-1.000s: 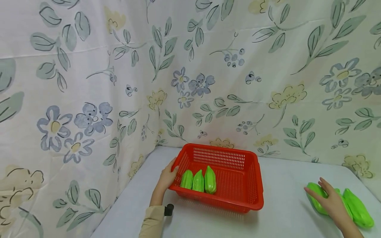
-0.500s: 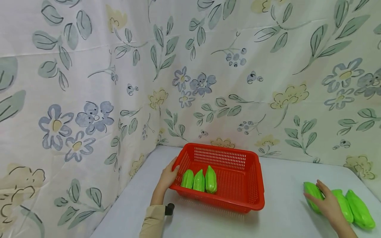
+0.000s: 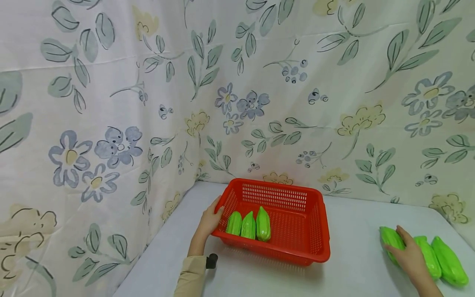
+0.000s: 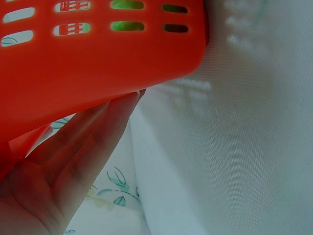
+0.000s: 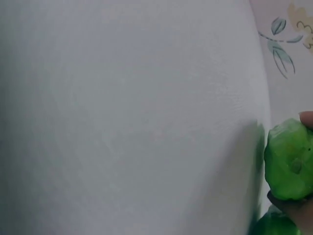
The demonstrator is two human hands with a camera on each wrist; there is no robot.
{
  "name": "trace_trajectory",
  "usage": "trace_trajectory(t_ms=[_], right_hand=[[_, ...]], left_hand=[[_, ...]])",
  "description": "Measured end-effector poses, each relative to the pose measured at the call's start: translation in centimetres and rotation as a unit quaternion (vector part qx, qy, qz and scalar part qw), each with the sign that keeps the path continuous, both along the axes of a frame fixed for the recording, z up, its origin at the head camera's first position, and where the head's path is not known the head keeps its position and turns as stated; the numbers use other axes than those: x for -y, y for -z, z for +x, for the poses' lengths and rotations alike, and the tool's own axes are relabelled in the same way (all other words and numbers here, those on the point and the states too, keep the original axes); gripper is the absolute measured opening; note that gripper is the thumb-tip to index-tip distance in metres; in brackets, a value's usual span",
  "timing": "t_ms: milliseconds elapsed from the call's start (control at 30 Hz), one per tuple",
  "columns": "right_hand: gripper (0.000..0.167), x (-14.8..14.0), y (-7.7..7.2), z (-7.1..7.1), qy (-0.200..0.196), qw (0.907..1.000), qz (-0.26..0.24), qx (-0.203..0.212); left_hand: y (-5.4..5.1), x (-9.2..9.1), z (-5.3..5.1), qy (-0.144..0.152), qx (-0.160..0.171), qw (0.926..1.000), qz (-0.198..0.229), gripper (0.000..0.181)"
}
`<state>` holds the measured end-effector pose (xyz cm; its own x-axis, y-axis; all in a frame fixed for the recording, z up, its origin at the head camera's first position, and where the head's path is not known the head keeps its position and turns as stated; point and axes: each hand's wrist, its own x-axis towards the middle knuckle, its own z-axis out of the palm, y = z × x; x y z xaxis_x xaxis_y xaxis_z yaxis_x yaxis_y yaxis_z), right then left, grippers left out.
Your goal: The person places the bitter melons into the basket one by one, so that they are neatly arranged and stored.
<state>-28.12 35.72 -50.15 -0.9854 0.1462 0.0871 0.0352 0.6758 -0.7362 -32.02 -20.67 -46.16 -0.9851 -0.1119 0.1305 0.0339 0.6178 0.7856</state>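
At the left end of the red plastic basket (image 3: 285, 231), my left hand (image 3: 208, 220) holds the rim. In the left wrist view, the fingers (image 4: 93, 147) of that hand lie under the basket's outer side (image 4: 98, 73). Over at the right, my right hand (image 3: 408, 253) grips a bright green ribbed gourd (image 3: 390, 239) between thumb and fingers. The right wrist view shows the blunt end of this gourd (image 5: 291, 159) with a fingertip on each side. Inside the basket, three similar gourds (image 3: 248, 225) lie side by side at the left.
Two more green gourds (image 3: 428, 255) (image 3: 449, 262) lie close together to the right of my right hand. White cloth covers the table (image 3: 352, 239). A floral curtain (image 3: 267, 103) hangs behind the table and along its left side.
My right hand has come down from above the gourds and taken hold of the leftmost one, which has shifted slightly left, away from the other two. My left hand stays on the basket.
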Motion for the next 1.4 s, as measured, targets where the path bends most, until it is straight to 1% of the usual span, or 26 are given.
trace_trajectory(t_ms=[133,233,333,500,767,1000,1100,1233,1400], right_hand=[[0.078,0.1,-0.3,-0.2,0.004,1.0000,-0.002,0.009],[0.079,0.2,-0.7,-0.5,0.011,0.9996,-0.013,0.023],[0.080,0.4,-1.1,-0.7,0.017,0.9993,-0.021,0.027],[0.079,0.8,-1.9,-0.7,0.014,0.9994,-0.028,0.013],[0.080,1.3,-3.1,-0.5,0.014,0.9982,-0.059,0.001],[0.082,1.7,-4.4,-0.5,0.020,0.9977,-0.065,0.002],[0.081,2.1,-5.0,-0.3,0.014,0.9974,-0.070,0.001],[0.081,2.6,-5.8,-0.1,0.003,0.9963,-0.086,-0.003],[0.081,3.2,-6.9,-0.1,0.009,0.9949,-0.100,-0.005]], left_hand=[[0.0,0.0,0.0,0.001,0.001,1.0000,0.002,0.052],[0.0,0.0,0.0,0.000,0.004,1.0000,0.004,0.052],[0.0,0.0,-0.1,-0.002,0.008,1.0000,0.005,0.052],[0.0,0.0,-0.2,-0.003,0.012,0.9999,0.005,0.052],[0.0,0.0,-0.1,-0.002,0.013,0.9999,0.005,0.053],[0.0,0.1,-0.1,-0.002,0.012,0.9999,0.004,0.053],[-0.1,0.1,-0.1,-0.003,0.011,0.9999,0.004,0.052],[-0.2,0.1,-0.1,-0.001,0.013,0.9999,0.008,0.052],[-0.2,0.1,0.0,-0.001,0.013,0.9999,0.010,0.052]])
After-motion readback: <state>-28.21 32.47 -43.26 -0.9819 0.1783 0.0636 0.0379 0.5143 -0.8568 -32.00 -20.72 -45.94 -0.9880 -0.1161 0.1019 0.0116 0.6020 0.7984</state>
